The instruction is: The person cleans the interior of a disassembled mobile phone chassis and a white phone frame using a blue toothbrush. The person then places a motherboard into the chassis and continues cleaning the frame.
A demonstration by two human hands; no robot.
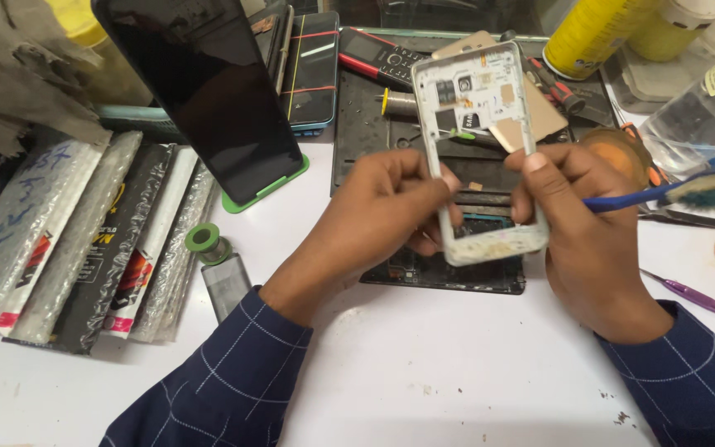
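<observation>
Between both hands, phone frame (480,157) upright, top away

White phone frame (480,149) (upright, held).

Bare white tabletop (424,372) lies open at six o'clock; bubble-wrapped packets (84,240) crowd nine o'clock, yellow spray can (593,33) blocks one o'clock.
</observation>
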